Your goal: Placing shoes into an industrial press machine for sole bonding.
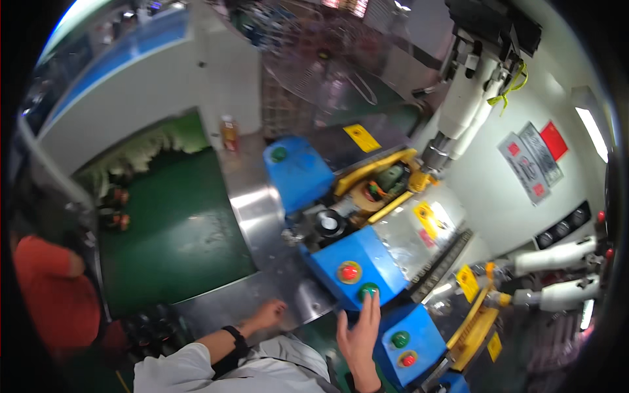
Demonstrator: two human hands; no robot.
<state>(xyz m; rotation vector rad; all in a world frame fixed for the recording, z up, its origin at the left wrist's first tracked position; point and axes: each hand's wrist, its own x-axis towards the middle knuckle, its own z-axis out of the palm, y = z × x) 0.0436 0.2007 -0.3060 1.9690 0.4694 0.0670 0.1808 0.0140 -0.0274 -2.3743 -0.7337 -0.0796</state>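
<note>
My right hand is open, its fingers stretched out, with the fingertips on the green push button of a blue control box. Beside that button on the same box sits a red one. My left hand is closed with its fingers curled, and I see nothing in it. It is over the steel tabletop near its front edge. Behind the box, a machine with a yellow frame holds a round part with dark and green pieces inside.
A green conveyor belt lies left of the steel top, carrying dark round parts at its far left. More blue button boxes stand nearby. White actuators hang at the right. A person in red is at far left.
</note>
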